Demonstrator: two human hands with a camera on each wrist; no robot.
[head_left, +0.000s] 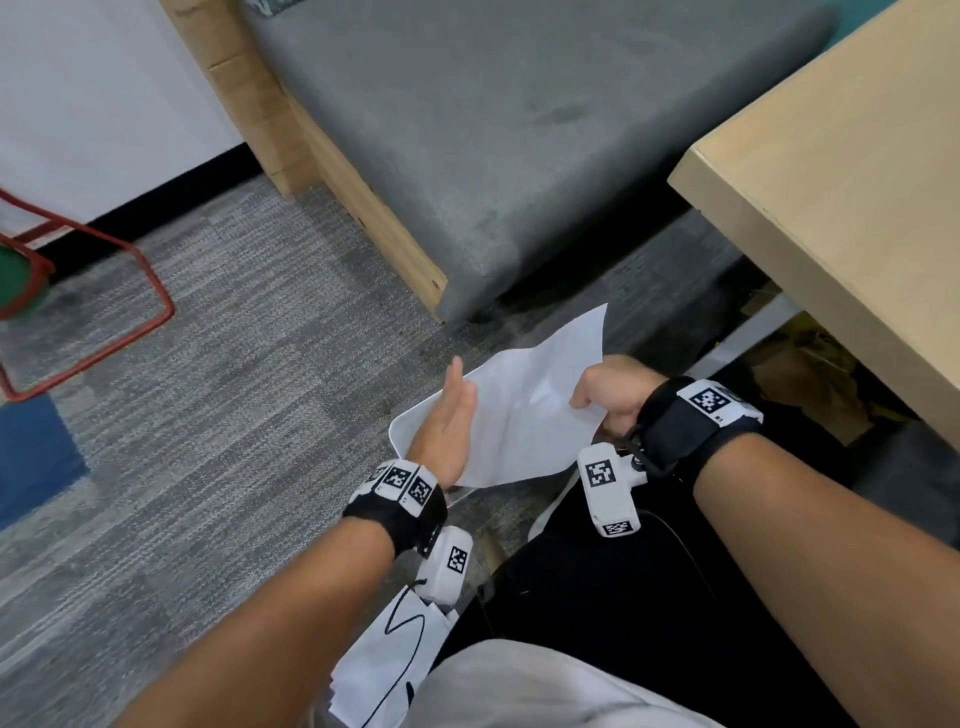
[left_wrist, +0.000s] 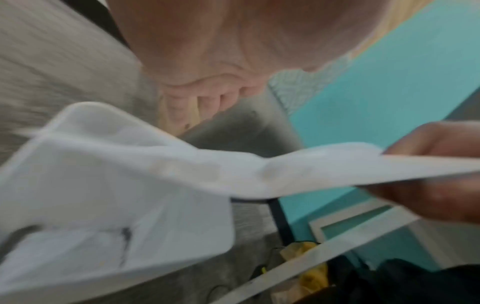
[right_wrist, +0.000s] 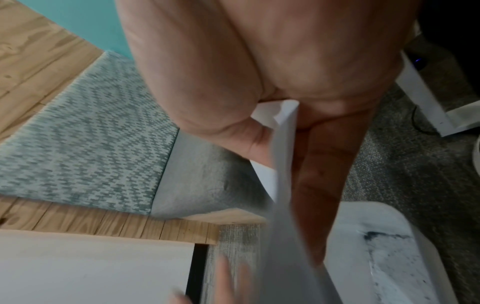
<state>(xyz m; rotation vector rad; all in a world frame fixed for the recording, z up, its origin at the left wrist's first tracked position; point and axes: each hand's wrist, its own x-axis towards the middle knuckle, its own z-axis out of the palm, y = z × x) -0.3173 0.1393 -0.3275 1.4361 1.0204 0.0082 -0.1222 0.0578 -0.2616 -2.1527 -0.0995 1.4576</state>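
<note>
A white sheet of paper (head_left: 530, 410) hangs curved over a white rounded bin (head_left: 397, 434) on the floor in front of my knees. My right hand (head_left: 582, 402) pinches the sheet's right edge; the right wrist view shows the paper (right_wrist: 285, 185) clamped between thumb and fingers. My left hand (head_left: 457, 395) is flat, fingers straight, its edge against the sheet's left side. In the left wrist view the paper (left_wrist: 311, 170) stretches from the bin (left_wrist: 103, 205) to the right hand (left_wrist: 436, 185). That view is blurred.
A grey cushioned bench (head_left: 519, 130) with a wooden frame stands ahead. A light wooden table (head_left: 857, 182) is at the right. A red metal frame (head_left: 130, 322) sits on the carpet at the left. More white papers (head_left: 384, 660) lie by my left knee.
</note>
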